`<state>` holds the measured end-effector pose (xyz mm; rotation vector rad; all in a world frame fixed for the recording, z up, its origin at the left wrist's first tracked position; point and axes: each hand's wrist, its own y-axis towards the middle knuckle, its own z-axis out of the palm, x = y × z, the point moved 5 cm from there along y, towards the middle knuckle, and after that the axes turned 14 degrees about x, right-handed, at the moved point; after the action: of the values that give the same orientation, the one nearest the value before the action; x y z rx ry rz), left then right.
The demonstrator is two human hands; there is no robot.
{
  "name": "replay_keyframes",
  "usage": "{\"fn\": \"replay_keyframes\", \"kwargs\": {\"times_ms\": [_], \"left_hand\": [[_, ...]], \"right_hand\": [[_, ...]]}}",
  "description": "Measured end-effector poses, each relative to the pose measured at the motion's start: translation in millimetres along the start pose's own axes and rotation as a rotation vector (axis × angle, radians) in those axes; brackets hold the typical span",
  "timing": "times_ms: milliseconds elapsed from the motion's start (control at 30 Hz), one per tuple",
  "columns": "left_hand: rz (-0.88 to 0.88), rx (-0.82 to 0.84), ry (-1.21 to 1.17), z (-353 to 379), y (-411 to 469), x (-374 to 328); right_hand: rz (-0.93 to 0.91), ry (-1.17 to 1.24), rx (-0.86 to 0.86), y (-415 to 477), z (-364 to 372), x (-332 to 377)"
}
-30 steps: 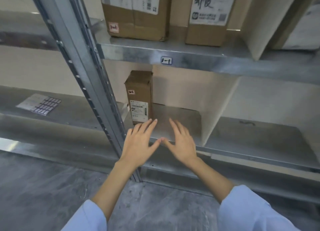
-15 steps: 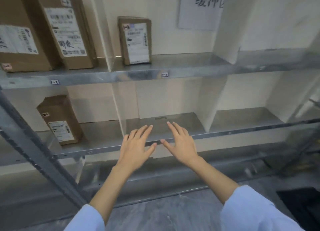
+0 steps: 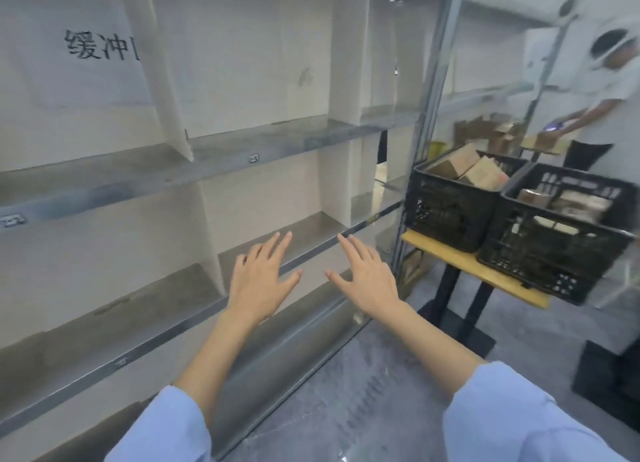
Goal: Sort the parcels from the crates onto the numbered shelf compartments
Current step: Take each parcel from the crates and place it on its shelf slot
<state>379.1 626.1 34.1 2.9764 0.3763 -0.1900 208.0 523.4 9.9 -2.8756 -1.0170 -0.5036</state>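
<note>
Both hands empty, fingers spread wide: left hand (image 3: pixel 261 281), right hand (image 3: pixel 369 281). Crates (image 3: pixel 457 202) at 2 o'clock, so probably grabbing another parcel (image 3: pixel 481 174).

On the wall behind the shelving we see a white paper sign (image 3: pixel 74 51) with dark handwritten characters, its right edge hidden by a divider. To the right stands a wooden surface (image 3: pixel 460 259) on black legs (image 3: pixel 446 290) that end in a flat black base (image 3: pixel 460 326). The floor (image 3: pixel 346 402) is grey and marbled. Farther right, a second person (image 3: pixel 602 91) in a white cap and white top leans over another surface, holding a small lit device (image 3: pixel 556 128); brown boxes (image 3: pixel 498 136) lie near them, too blurred for us to make out more.
</note>
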Motion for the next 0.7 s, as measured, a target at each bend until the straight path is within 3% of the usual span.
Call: {"fn": "replay_keyframes", "kwargs": {"times_ms": [700], "left_hand": [[0.579, 0.058, -0.16, 73.5, 342.3, -320.8]], "right_hand": [[0.571, 0.001, -0.211, 80.4, -144.3, -371.1]]}}
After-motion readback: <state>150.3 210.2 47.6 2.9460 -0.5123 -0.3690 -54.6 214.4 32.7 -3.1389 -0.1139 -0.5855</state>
